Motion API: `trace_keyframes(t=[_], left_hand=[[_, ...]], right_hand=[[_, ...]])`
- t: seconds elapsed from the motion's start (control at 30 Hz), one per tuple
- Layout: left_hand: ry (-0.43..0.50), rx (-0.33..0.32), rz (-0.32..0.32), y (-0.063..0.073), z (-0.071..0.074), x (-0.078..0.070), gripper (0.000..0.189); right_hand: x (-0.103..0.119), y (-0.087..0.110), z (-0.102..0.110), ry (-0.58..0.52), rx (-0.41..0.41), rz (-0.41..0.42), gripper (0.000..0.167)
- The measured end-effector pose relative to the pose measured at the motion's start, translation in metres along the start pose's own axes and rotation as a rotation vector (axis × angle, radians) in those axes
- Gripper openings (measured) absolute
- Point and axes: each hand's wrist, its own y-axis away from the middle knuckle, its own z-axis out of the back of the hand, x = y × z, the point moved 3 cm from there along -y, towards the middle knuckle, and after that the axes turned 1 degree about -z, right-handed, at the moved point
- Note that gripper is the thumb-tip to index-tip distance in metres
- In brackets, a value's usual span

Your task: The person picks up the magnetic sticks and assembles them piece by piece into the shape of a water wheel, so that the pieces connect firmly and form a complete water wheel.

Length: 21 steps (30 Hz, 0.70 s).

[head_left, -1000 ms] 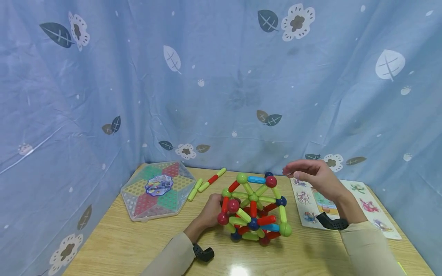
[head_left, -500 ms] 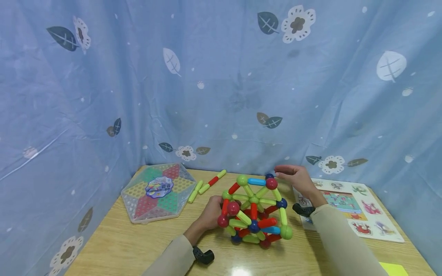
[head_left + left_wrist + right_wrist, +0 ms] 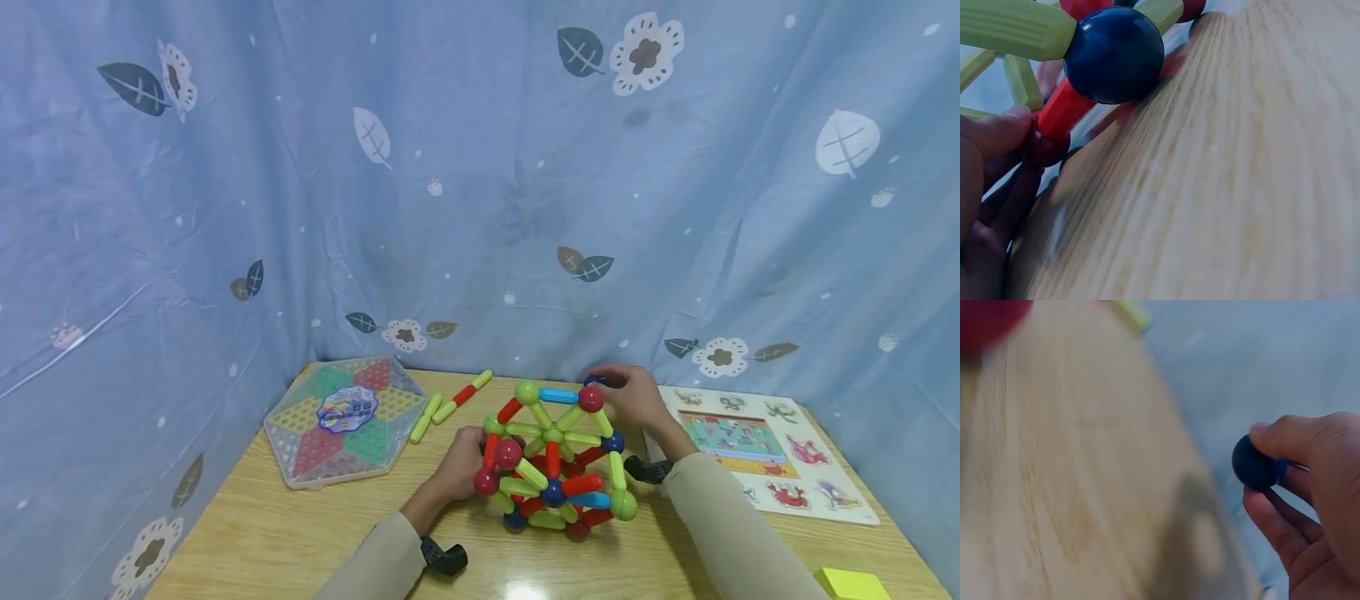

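A ball-and-stick magnetic structure (image 3: 552,432) stands on the wooden table, built of green, red and light blue rods with red, green and dark blue balls. My left hand (image 3: 456,468) holds its left side; the left wrist view has thumb and fingers gripping a low red ball (image 3: 1047,145), near a larger-looking dark blue ball (image 3: 1114,56). Behind the structure, my right hand (image 3: 636,402) pinches a loose dark blue ball (image 3: 1254,464) between thumb and fingers. In the right wrist view that ball appears apart from any rod.
Loose green rods (image 3: 426,418) and a red-and-green rod line (image 3: 462,392) lie at the back. A hexagonal Chinese checkers board (image 3: 375,462) is on the left. On the right are a sea-animal puzzle board (image 3: 817,487) and a yellow block (image 3: 852,584). A blue curtain (image 3: 480,208) hangs behind.
My right hand has moved left and down from above the puzzle board and taken hold of the dark blue ball, which has shifted slightly right. My left hand and the structure stay almost still.
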Motion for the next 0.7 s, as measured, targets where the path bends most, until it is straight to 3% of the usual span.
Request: trace_keyframes(t=[0.1,0.2,0.27,0.4,0.5,0.7], left_hand=[[-0.008,-0.003,0.005,0.0,0.0,0.0,0.012],[-0.004,-0.002,0.002,-0.001,0.0,0.0,0.01],[0.001,-0.001,0.003,0.0,0.0,0.0,0.012],[0.01,0.003,0.014,0.001,-0.001,0.001,0.016],[0.025,0.007,0.019,0.001,-0.001,0.001,0.018],[0.039,0.007,-0.017,0.0,-0.001,0.001,0.013]], right_hand=[[0.015,0.023,0.018,-0.146,-0.023,-0.037,0.043],[0.034,0.052,0.036,-0.345,-0.025,0.007,0.043],[0.046,0.071,0.043,-0.518,0.025,0.071,0.035],[0.067,0.107,0.046,-0.794,0.223,0.214,0.036],[0.078,0.127,0.039,-0.836,0.359,0.275,0.04],[0.088,0.144,0.024,-0.768,0.45,0.278,0.036]])
